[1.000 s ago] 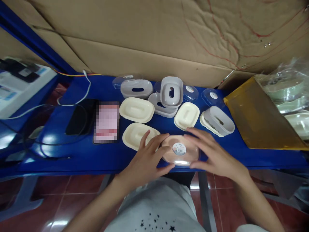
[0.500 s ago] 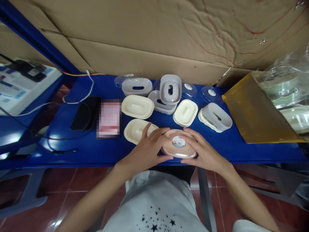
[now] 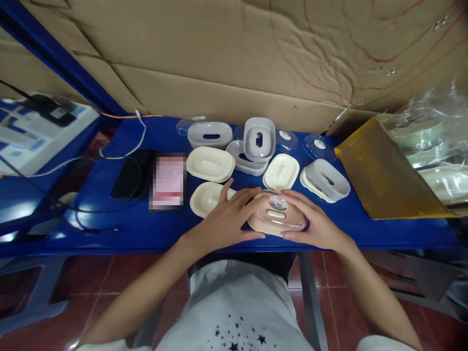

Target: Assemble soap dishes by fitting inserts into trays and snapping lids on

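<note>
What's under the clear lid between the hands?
Under the clear lid, a peach container with a pale central oblong shows through. The left hand and right hand partly hide its ends.

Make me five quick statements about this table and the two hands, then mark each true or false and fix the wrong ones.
1. The left hand and right hand are both on the peach container. True.
2. The white cable lies right of the hands. False: it lies to their left.
3. A sticker shows on the clear lid between the hands. True.
4. The brown carton stands left of the hands. False: it stands to their right.
5. The rightmost grey slotted piece rests partly over a cream piece. True.
</note>
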The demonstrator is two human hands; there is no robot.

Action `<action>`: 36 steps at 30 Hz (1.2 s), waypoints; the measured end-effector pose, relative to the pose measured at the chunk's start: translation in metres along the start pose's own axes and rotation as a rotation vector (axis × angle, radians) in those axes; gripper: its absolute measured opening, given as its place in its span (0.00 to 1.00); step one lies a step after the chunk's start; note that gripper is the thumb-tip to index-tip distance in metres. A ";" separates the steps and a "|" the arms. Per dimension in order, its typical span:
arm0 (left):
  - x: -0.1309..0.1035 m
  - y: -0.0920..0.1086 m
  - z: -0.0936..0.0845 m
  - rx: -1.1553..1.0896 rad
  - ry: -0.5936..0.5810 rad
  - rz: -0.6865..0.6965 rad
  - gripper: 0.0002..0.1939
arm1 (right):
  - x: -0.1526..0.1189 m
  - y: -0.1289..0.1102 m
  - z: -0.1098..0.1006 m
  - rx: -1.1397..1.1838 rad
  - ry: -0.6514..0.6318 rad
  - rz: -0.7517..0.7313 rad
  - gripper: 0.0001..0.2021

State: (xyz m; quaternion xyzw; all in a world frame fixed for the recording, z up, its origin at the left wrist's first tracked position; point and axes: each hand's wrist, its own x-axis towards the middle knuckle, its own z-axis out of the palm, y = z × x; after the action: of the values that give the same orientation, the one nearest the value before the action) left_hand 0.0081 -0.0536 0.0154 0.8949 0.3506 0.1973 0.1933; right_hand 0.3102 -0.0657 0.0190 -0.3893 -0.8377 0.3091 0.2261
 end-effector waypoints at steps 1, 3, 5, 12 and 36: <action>0.000 0.000 0.000 0.022 0.015 0.005 0.41 | -0.001 0.001 0.000 0.000 0.001 0.001 0.43; -0.001 0.003 -0.001 0.053 0.040 0.026 0.37 | -0.005 0.001 0.003 0.001 0.007 0.001 0.44; -0.004 0.006 -0.004 0.062 0.060 0.061 0.36 | -0.010 0.000 0.006 -0.003 0.026 -0.012 0.46; -0.017 0.008 -0.025 -0.117 0.059 0.032 0.46 | 0.003 -0.017 0.008 -0.177 0.110 -0.166 0.48; -0.052 -0.224 -0.179 0.238 0.273 -0.456 0.46 | 0.116 -0.012 0.018 -0.220 0.053 -0.219 0.40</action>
State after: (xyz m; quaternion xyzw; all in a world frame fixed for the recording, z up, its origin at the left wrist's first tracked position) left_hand -0.2373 0.0991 0.0473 0.7745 0.5862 0.2249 0.0771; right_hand 0.2239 0.0134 0.0306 -0.3261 -0.8977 0.1785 0.2364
